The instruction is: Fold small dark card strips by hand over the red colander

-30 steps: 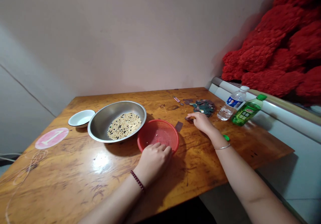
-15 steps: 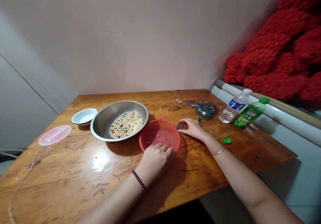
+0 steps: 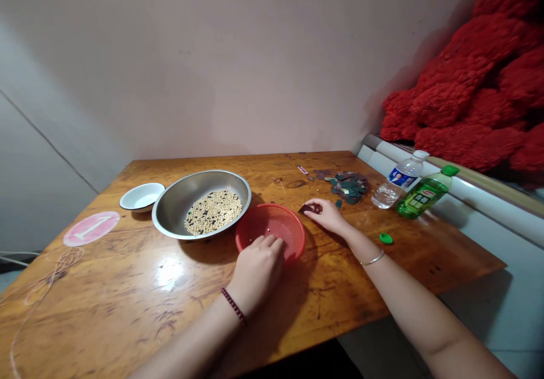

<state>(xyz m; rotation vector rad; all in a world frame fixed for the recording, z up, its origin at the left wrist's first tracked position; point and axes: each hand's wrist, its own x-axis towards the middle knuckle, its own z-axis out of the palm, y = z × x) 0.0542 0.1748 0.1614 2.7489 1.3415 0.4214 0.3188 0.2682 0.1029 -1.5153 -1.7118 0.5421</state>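
Observation:
A small red plastic basket (image 3: 293,229) stands on the wooden table with a few pale beans in it. Over its near rim reaches my left hand (image 3: 258,259), fingers curled together and pointing down inside; whatever they hold is hidden. Just right of the basket, my right hand (image 3: 327,216) pinches a flat dark brown piece (image 3: 303,209) between thumb and fingers, its edge tilted up off the table. A wide steel basin (image 3: 172,212) sits left of the basket, holding yellow beans (image 3: 216,212) mixed with dark ones.
A white enamel bowl (image 3: 142,196) and a pink disc (image 3: 91,229) lie left, near tangled string (image 3: 55,271). Farther right are a pile of dark green and brown scraps (image 3: 351,186), a clear bottle (image 3: 399,178), a green bottle (image 3: 427,195) and a green cap (image 3: 386,238).
My left hand has shifted from the basket's near rim slightly left and farther inside. My right hand has lifted and tilted the brown piece, its fingers closing around it.

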